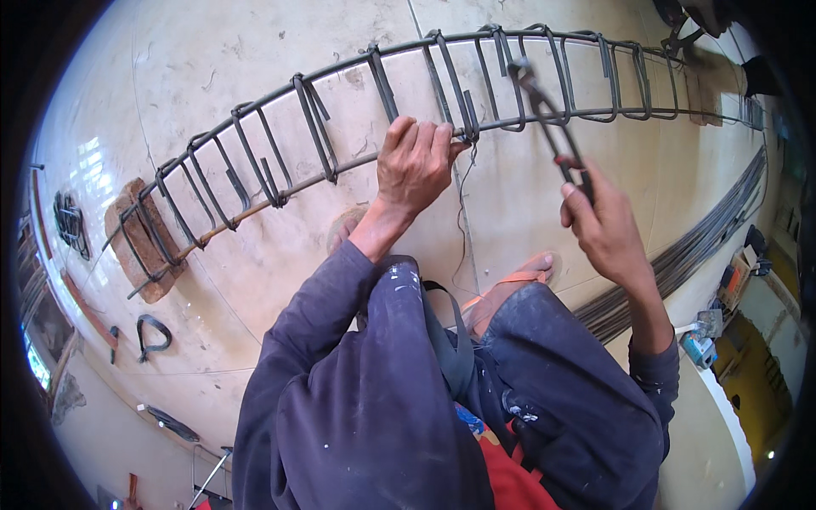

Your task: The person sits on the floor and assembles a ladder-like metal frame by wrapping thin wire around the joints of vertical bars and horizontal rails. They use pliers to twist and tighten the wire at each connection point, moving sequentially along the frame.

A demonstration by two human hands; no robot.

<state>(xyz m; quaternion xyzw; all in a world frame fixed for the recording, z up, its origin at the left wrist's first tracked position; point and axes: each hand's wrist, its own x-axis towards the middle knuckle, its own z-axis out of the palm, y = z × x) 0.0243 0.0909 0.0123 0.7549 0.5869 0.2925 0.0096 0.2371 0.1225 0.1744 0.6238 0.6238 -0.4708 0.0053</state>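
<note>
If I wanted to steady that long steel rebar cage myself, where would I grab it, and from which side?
Probably on the near lengthwise bar, in a gap between two stirrups, coming from above on the near side. The rebar cage lies on its side, propped on a brick, so that bar is exposed. The left hand grips it just there, fingers over the top, while the right hand holds pincers.

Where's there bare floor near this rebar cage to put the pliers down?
Bare floor lies beyond the rebar cage at the top left, and between the cage and the left knee, left of the left hand. It is crowded at the right by the rod bundle, near the brick, and under the right hand holding the pliers.
</note>
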